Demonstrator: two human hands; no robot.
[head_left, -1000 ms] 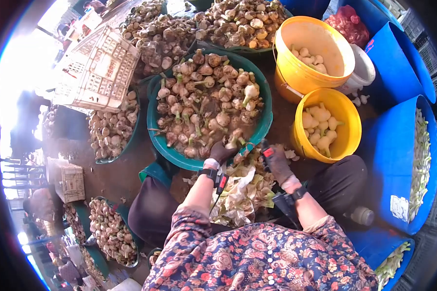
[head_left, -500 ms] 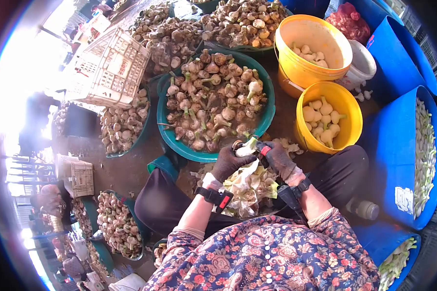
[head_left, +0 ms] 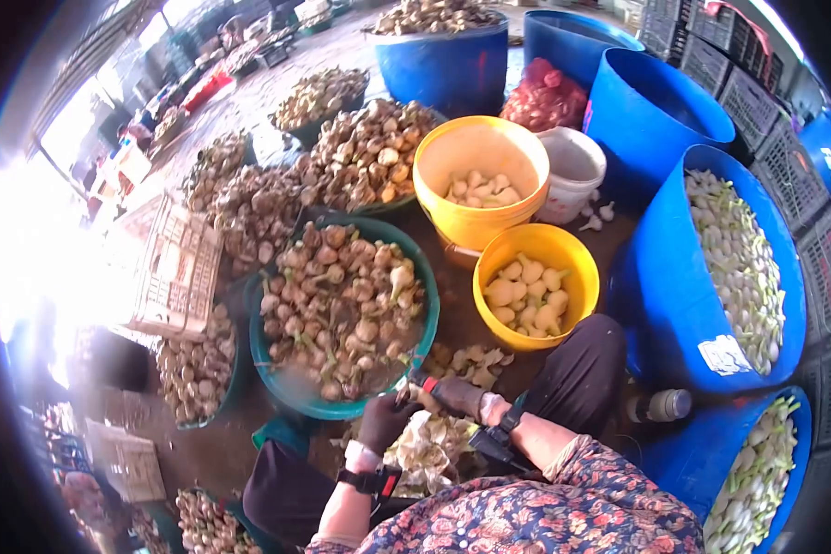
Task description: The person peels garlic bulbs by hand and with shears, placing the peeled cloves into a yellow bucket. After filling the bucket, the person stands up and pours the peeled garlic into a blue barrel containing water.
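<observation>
Right now the garlic bulb (head_left: 416, 400) sits low over my lap, pinched between both gloved hands just below the rim of the green basin (head_left: 432, 319) of unpeeled heads. My left hand (head_left: 385, 420) closes around it. My right hand (head_left: 459, 395) grips a red-marked cutter (head_left: 426, 381) against it. I judge this the trimming step. The next move calls for a short, controlled cut clear of my left fingers, above the peel heap (head_left: 425, 451). Both wrists bend inward, forearms drawn close. The yellow bucket (head_left: 563, 247) of cleaned bulbs stands near, to my right.
</observation>
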